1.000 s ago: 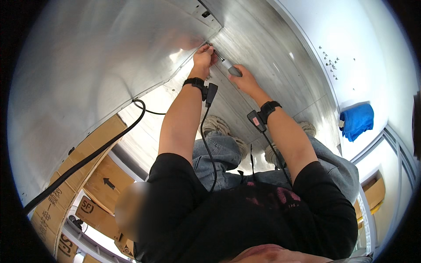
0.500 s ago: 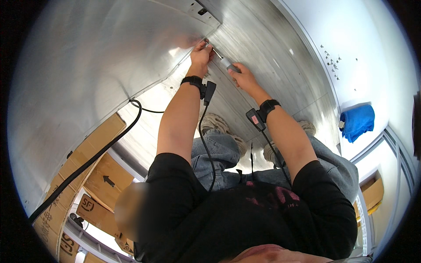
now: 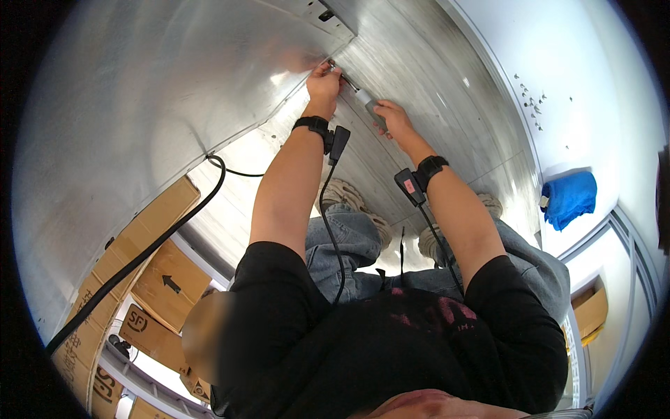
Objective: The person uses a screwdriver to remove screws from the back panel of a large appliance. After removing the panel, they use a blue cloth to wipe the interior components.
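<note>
My left hand (image 3: 323,82) is closed at the corner where two brushed-metal panels (image 3: 174,77) meet, its fingertips pinching something small that I cannot make out. Just to its right, my right hand (image 3: 392,119) grips the grey handle of a screwdriver (image 3: 368,103). The thin shaft of that tool points up-left to the spot at my left fingertips. Both wrists carry black bands with small black units and thin cables hanging from them.
A thick black cable (image 3: 139,258) runs across the left metal panel toward the lower left. Brown cardboard boxes (image 3: 150,279) are stacked at lower left. A blue cloth (image 3: 569,199) lies at the right by a white wall (image 3: 572,77). My jeans and shoes (image 3: 349,195) are below.
Both hands stay at the panel corner. The screwdriver handle has shifted slightly in my right hand; the view has barely moved.
</note>
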Tool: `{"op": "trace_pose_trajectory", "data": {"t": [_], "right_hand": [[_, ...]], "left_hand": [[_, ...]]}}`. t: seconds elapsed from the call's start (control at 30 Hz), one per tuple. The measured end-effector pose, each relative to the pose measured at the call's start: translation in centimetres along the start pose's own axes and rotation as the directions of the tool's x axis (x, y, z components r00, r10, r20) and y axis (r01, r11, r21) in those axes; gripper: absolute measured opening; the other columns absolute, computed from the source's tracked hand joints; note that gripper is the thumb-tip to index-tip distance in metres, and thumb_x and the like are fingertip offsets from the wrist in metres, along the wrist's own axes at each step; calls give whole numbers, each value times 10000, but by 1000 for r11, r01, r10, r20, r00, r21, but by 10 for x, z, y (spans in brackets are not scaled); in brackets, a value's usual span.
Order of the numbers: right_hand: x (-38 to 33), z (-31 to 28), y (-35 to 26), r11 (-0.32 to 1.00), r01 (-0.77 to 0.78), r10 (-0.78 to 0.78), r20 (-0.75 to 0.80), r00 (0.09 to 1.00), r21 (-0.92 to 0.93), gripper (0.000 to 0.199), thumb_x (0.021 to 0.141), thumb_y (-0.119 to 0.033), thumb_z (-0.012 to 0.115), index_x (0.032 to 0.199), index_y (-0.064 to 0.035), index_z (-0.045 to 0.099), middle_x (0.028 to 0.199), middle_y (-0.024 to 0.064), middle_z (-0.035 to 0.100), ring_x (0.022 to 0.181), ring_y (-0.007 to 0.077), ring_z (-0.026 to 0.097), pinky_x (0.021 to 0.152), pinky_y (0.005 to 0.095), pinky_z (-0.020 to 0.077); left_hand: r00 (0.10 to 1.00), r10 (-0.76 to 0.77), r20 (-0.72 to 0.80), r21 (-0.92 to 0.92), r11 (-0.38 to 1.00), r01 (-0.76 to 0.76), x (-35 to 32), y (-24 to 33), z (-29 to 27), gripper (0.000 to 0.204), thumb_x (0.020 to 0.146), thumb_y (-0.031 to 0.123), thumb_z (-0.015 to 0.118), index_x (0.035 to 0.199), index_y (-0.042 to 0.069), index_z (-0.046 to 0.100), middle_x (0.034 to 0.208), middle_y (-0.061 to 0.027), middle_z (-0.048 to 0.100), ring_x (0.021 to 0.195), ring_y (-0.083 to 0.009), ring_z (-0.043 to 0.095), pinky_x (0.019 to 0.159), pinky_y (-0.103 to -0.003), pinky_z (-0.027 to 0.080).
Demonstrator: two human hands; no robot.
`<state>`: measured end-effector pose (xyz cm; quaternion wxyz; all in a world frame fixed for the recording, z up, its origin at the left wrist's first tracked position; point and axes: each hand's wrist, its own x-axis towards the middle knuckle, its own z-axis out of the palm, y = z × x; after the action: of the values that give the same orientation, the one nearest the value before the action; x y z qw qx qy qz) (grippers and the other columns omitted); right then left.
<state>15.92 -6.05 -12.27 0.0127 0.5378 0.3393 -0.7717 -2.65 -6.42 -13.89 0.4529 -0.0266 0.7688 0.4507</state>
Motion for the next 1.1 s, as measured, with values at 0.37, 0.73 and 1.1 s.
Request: {"op": "trace_pose_trajectory", "data": {"t": [0.37,0.73,1.1], "right_hand": [[10,-5,4,958,-142,106,154,982,249,322,910,-323,431,1026,-68,589,650,45,572,464,111,467,378,261,292],[7,14,14,754,350,-473,-90,876,-555,403,842,-262,644,1139,-26,510,937,192,625,953,362,597,819,401,462],[3,-8,-21,997,-79,77,198,977,4,471,838,-261,654,1219,-47,477,1003,110,603,767,197,620,616,396,503]], "left_hand": [[1000,-13,-14,-27,1000,12,0,-1,-3,273,846,118,679,1107,76,611,799,-17,623,641,-122,568,555,-275,449],[1000,6,6,-13,1000,-6,0,-5,-1,369,828,44,677,1163,56,524,858,-67,628,670,-152,591,585,-304,520],[1000,-20,-19,33,999,21,1,9,4,261,811,-13,659,1047,-15,546,846,-93,636,642,-171,616,570,-290,543]]}}
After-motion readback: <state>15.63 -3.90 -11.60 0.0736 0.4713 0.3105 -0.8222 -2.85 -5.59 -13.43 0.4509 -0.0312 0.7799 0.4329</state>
